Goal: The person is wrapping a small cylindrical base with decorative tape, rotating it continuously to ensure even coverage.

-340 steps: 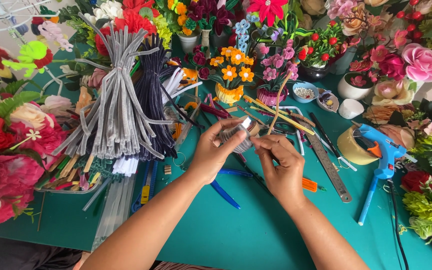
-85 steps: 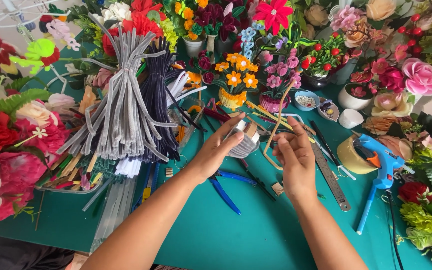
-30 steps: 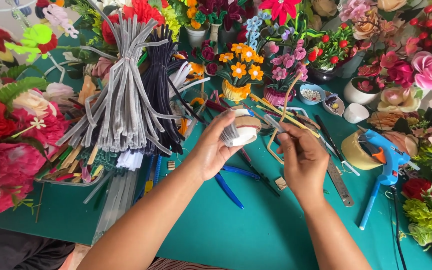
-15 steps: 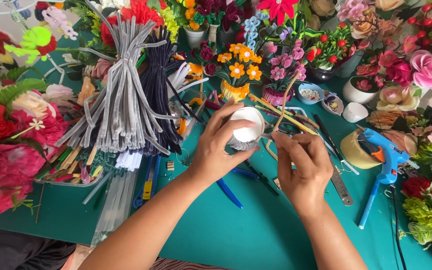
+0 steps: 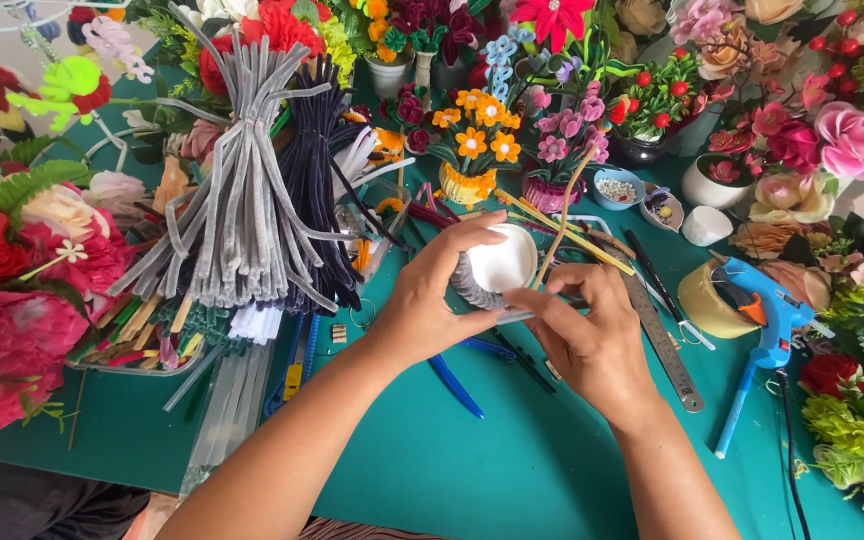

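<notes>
A small white cup (image 5: 500, 263), wrapped round its side with grey fuzzy wire (image 5: 467, 285), is held above the green mat (image 5: 512, 470) with its flat round end turned up toward the camera and slightly to the right; its long axis runs from that face down and away to the left, into the palm. The left hand (image 5: 432, 300) grips it, thumb curled over the top edge and fingers closed round the wrapped side beneath. The right hand (image 5: 592, 340) lies just to the right of the cup and lower, its fingertips (image 5: 537, 303) pinched together on the loose end of the grey wire at the cup's lower edge; whether they touch the cup itself cannot be told. Behind the left thumb stand a bundle of grey wire stems (image 5: 242, 200) and a dark bundle (image 5: 317, 190). Beyond the fingers sits a pot of orange flowers (image 5: 472, 150). Under the right wrist, to its right, a metal ruler (image 5: 662, 340) lies on the mat; farther right rest a blue glue gun (image 5: 762, 320) and a roll of tape (image 5: 702, 300). A blue pen (image 5: 452, 385) lies below the left hand.
</notes>
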